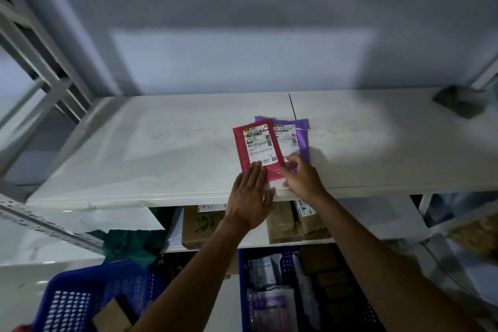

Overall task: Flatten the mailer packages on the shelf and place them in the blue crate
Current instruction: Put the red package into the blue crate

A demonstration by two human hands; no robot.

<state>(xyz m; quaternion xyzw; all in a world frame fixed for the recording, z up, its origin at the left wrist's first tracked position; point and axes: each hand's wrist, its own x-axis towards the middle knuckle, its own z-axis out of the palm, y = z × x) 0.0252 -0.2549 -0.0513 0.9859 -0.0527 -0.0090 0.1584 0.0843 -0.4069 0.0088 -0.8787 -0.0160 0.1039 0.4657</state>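
Red mailer (pixel 257 143) lying front-to-back on shelf (pixel 161 148), our flat left hand (pixel 250 197) pressing its near end, right hand (pixel 301 178) pinching its corner.

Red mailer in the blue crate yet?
No, the red mailer lies on the white shelf, overlapping the purple mailer, left hand flat on it.

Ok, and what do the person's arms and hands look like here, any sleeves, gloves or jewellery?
The left hand and right hand are bare: no gloves, and no rings or watch that I can make out. Both forearms are bare too, with no sleeve showing down to the frame's bottom edge.
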